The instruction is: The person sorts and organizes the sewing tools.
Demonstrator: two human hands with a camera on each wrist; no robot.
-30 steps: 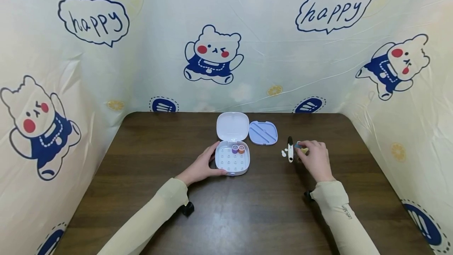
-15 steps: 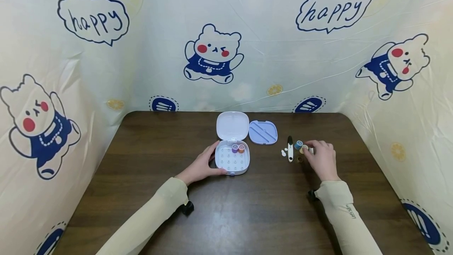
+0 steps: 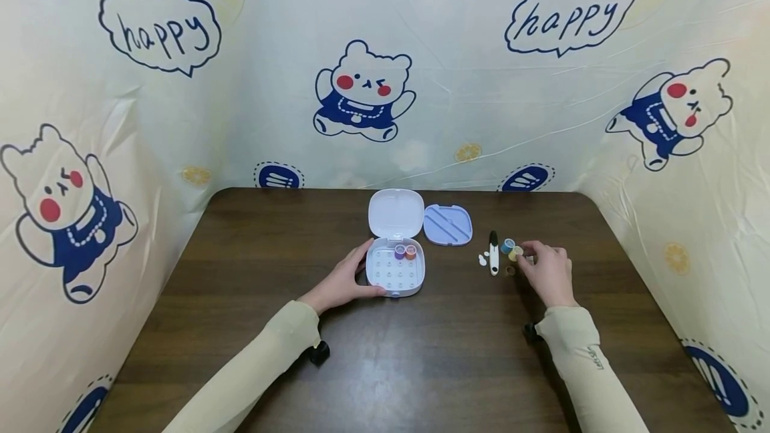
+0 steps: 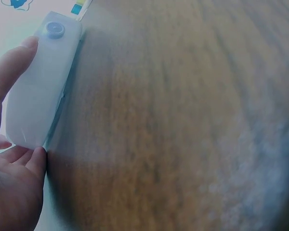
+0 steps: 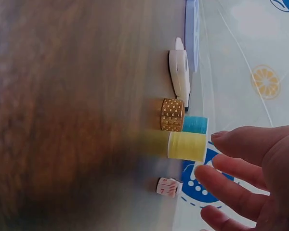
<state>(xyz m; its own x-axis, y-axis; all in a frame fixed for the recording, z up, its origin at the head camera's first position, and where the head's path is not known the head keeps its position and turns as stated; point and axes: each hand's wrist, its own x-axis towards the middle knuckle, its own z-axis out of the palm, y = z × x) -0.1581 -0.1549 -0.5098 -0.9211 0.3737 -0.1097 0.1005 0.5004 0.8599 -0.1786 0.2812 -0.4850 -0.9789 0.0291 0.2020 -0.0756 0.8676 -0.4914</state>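
Note:
My left hand (image 3: 341,286) holds a pale sewing box (image 3: 415,287) by its left side, thumb at the front; the left wrist view shows the thumb on the box's front wall (image 4: 43,82). The lid stands open. Inside sit a purple thread spool (image 3: 400,252) and an orange one (image 3: 410,252). My right hand (image 3: 549,276) is at a yellow thread spool (image 3: 515,254). In the right wrist view its thumb and fingers are spread just short of the yellow spool (image 5: 188,146). Beside that stand a blue spool (image 3: 508,246) and a gold dotted thimble (image 5: 173,115).
White thread snips (image 3: 494,256) with a black end lie left of the spools, beside small white pieces (image 3: 482,259). A rolled tape measure (image 5: 167,187) is near the right fingers. A lilac tray (image 3: 448,226) lies right of the box lid on the wooden table (image 3: 385,366).
My right hand has left the blue spool, now standing on the table, and shifted right to the yellow spool. The left hand stays on the box.

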